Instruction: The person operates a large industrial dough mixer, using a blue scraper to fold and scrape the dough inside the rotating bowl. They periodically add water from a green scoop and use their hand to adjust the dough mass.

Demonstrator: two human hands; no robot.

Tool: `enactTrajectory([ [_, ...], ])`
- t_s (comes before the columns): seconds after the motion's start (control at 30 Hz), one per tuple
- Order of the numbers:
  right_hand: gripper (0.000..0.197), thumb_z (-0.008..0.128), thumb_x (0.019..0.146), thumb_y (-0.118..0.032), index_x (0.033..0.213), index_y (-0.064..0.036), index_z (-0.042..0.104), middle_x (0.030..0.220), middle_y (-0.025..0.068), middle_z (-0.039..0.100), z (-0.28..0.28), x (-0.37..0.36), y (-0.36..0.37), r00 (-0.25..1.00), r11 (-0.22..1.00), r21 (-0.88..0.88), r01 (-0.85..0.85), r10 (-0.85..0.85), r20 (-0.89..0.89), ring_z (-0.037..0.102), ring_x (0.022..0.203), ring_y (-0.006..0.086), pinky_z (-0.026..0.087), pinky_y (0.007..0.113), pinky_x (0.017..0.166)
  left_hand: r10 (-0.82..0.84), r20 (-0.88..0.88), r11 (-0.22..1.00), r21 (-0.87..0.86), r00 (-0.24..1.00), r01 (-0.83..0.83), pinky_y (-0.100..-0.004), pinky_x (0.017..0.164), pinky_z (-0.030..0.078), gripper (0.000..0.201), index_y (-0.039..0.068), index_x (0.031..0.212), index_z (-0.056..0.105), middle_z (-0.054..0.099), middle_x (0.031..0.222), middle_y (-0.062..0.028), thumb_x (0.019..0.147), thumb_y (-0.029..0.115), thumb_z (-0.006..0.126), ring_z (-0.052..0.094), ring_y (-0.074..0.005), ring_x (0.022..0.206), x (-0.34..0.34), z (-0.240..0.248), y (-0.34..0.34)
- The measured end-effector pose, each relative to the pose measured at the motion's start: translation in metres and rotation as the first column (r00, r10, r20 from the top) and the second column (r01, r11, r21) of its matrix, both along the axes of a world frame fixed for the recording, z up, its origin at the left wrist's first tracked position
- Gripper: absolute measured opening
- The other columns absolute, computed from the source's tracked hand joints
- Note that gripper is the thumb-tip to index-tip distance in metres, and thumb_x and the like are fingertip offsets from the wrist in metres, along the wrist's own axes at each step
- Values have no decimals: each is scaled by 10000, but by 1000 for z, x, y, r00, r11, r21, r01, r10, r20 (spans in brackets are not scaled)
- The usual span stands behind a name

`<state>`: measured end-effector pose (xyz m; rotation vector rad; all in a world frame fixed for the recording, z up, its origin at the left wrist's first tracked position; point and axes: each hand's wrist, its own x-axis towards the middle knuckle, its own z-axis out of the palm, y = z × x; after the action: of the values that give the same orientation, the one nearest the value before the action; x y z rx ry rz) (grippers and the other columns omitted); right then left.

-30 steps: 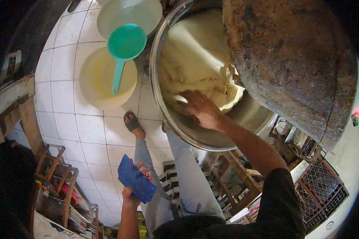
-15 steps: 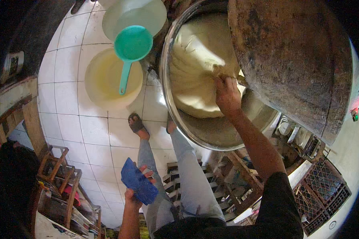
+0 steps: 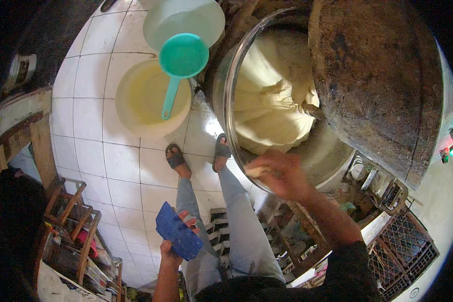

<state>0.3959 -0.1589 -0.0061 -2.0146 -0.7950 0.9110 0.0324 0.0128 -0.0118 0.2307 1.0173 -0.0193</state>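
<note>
Apparently the right hand (image 3: 283,176) pinches dough (image 3: 257,171) by the mixing bowl (image 3: 329,153); the left hand (image 3: 168,248) grips a blue scraper (image 3: 177,231).

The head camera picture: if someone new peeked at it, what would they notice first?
Probably the big round metal bowl at upper right of centre, with a huge pale mound of dough inside. Next might be the bright turquoise dipper, its handle over a cream tub at upper left. The flat blue scraper in the left hand, low and left of centre, stands out too.
</note>
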Motion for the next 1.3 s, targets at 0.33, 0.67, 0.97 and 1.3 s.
enactTrajectory([
  [0.33,358,653,799,-51,1154,-63,701,1153,173,700,-171,6,-28,754,897,-424,-122,362,548,577,1224,392,476,490,1059,-6,19,1000,14,1000,5,-534,1071,525,1201,192,1598,265,438,1538,-166,634,540,891,555,-379,1323,6,5,4],
  [0.67,302,684,837,-19,1122,-90,750,1035,142,704,-115,19,-112,885,848,-379,-370,446,133,624,1102,369,488,467,1011,57,112,997,50,992,-63,-597,1078,490,1154,179,1593,282,442,1527,-190,671,535,877,545,-396,1323,-7,3,14],
  [0.97,296,651,885,-76,1178,-42,682,1166,172,675,-159,26,22,659,913,-318,-255,405,634,628,1123,391,523,479,968,-16,63,1000,0,998,16,-563,1055,520,1204,184,1596,273,436,1532,-180,640,581,888,552,-381,1322,11,7,6],
  [1.3,496,702,812,-93,1302,-116,634,1338,154,626,-107,-1,-82,846,909,-287,-304,395,358,569,1264,372,469,500,1089,4,38,999,35,999,-5,-615,1053,509,1143,163,1595,281,465,1516,-207,681,546,849,581,-402,1287,11,4,-2],
])
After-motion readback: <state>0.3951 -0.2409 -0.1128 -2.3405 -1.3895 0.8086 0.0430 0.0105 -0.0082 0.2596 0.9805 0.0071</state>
